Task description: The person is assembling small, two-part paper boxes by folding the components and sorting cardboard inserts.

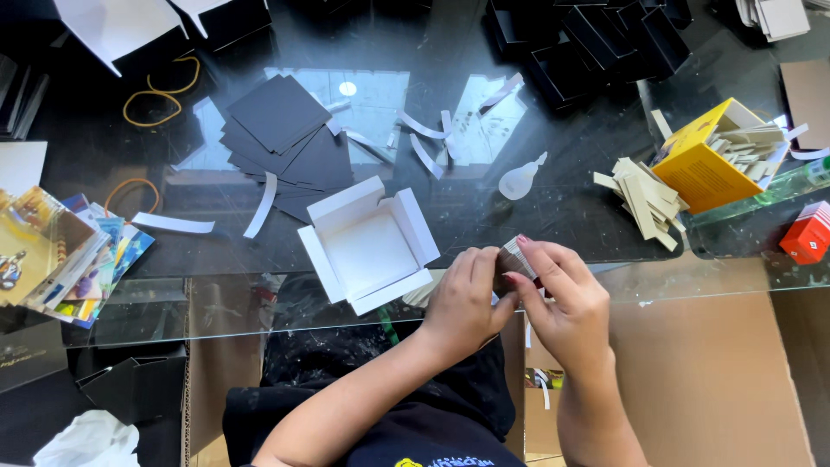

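**Both hands on a small card piece at the glass table's near edge**

Far left lies a stack of colourful printed cards (60, 255). Black card squares (290, 138) sit further in, with an open white box tray (370, 245) just before them. The left hand (462, 303) and right hand (566, 307) meet, each grip clamped on a small striped card piece (516, 259) over the table (484, 207) edge. Right stands a yellow box (705, 160) of tan card strips.

Boxes and cartons lying around your worktop

A white open box (370, 249) is sitting centre; a yellow carton (702, 164) is leaning at right, a small red-and-white carton (808, 233) beside it, and black boxes (596, 39) are piling at the far edge.
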